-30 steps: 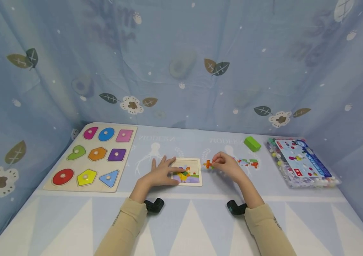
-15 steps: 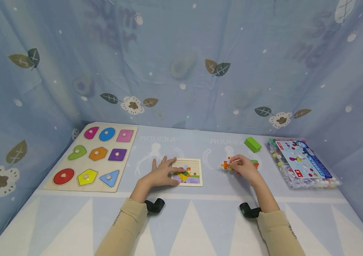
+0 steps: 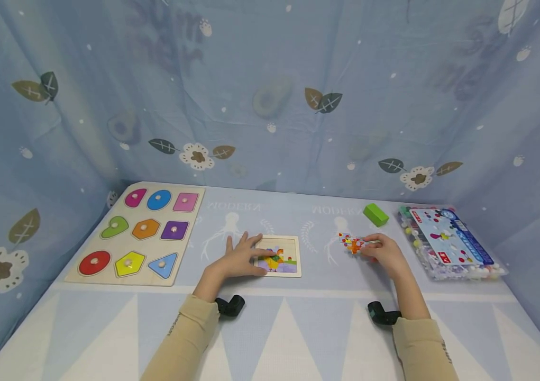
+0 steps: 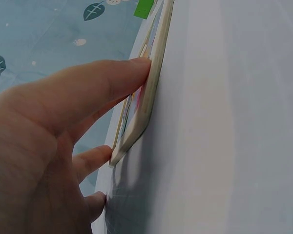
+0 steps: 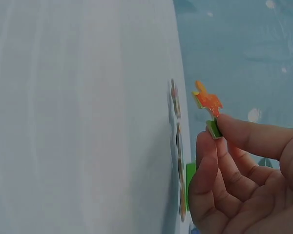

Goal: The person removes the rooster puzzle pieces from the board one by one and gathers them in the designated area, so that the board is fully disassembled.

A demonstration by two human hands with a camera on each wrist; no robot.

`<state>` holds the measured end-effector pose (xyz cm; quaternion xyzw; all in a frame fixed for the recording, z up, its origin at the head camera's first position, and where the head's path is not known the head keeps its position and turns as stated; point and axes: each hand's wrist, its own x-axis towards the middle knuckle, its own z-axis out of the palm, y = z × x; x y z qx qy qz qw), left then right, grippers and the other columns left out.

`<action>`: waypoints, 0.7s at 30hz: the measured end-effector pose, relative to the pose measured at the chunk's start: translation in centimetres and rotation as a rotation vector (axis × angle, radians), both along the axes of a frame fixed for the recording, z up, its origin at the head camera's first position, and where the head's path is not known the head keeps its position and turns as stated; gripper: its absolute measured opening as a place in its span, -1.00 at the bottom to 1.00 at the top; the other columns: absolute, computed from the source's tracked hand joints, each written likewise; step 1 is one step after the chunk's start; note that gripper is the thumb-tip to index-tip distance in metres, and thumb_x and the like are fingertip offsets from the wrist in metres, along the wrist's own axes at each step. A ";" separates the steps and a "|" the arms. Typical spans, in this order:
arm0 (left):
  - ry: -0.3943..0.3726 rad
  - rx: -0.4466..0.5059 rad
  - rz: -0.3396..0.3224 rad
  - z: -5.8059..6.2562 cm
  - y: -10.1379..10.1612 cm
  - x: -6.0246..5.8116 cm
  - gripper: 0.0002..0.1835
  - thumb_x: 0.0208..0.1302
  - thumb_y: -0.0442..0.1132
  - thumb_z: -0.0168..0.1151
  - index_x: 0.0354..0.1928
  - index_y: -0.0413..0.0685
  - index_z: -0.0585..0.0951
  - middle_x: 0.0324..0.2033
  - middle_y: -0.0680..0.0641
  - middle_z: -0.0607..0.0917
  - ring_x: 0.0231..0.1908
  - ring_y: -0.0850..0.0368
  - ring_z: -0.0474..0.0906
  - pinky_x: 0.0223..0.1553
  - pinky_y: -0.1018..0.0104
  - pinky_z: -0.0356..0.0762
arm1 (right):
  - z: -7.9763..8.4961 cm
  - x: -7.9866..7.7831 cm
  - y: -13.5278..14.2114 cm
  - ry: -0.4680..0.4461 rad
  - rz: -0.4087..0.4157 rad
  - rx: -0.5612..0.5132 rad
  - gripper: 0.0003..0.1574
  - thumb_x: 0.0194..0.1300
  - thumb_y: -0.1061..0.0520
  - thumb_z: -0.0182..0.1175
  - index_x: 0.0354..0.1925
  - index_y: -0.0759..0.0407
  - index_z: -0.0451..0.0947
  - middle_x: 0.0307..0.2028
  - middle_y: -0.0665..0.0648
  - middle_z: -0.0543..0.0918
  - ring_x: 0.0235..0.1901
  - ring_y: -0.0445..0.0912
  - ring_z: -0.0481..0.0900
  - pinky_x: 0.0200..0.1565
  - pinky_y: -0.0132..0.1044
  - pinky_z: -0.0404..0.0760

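My left hand rests with spread fingers on the left side of a small wooden puzzle tray, which holds a partly filled colourful picture. In the left wrist view the thumb touches the near rim of the tray, and another fingertip meets its corner. Right of the tray, my right hand pinches an orange and green jigsaw piece between thumb and fingers, raised off the table. Other jigsaw pieces lie flat below and beside it, partly hidden by the hand; the right wrist view shows these pieces edge-on.
At the left lies a wooden board with several knobbed shapes. A green block stands behind the right hand. Farther right is a clear box of colourful beads with a printed card. A blue patterned curtain borders the table's back.
My right hand has moved right, away from the tray to above the loose jigsaw pieces, with the orange piece still pinched. My left hand has stayed on the tray.
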<state>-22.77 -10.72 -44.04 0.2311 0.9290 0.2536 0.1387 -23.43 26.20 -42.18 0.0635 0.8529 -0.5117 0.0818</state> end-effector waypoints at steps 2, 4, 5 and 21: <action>-0.003 0.007 0.000 0.0 0.0 0.0 -0.48 0.10 0.02 0.26 0.17 0.29 0.50 0.41 -0.12 0.06 0.39 -0.25 -0.36 0.19 -0.30 -0.67 | 0.0 0.1 0.6 -0.007 -0.031 -0.001 -0.48 0.21 0.23 0.19 0.07 0.46 0.32 -0.47 -0.07 0.52 -0.49 -0.27 0.52 -0.39 -0.36 0.53; -0.004 0.010 0.001 0.1 0.0 0.1 -0.48 0.10 0.01 0.26 0.17 0.29 0.51 0.41 -0.12 0.06 0.39 -0.25 -0.36 0.19 -0.30 -0.67 | 0.0 0.1 1.2 -0.015 -0.060 0.018 -0.48 0.19 0.22 0.21 0.06 0.46 0.33 -0.49 -0.09 0.51 -0.51 -0.27 0.50 -0.41 -0.36 0.51; -0.004 0.012 0.001 0.1 0.0 0.1 -0.48 0.10 0.01 0.26 0.17 0.28 0.51 0.41 -0.12 0.06 0.39 -0.25 -0.36 0.19 -0.30 -0.67 | 0.0 0.2 1.5 -0.021 -0.074 0.030 -0.48 0.18 0.21 0.22 0.05 0.45 0.34 -0.49 -0.09 0.50 -0.51 -0.27 0.48 -0.42 -0.36 0.49; -0.010 0.003 0.008 0.2 0.1 0.1 -0.48 0.10 0.02 0.26 0.17 0.30 0.50 0.41 -0.11 0.05 0.39 -0.26 -0.37 0.19 -0.30 -0.66 | -0.4 0.6 4.4 -0.111 -0.154 0.121 -0.56 0.21 0.20 0.17 0.00 0.43 0.37 -0.37 0.06 0.50 -0.51 -0.21 0.42 -0.43 -0.35 0.48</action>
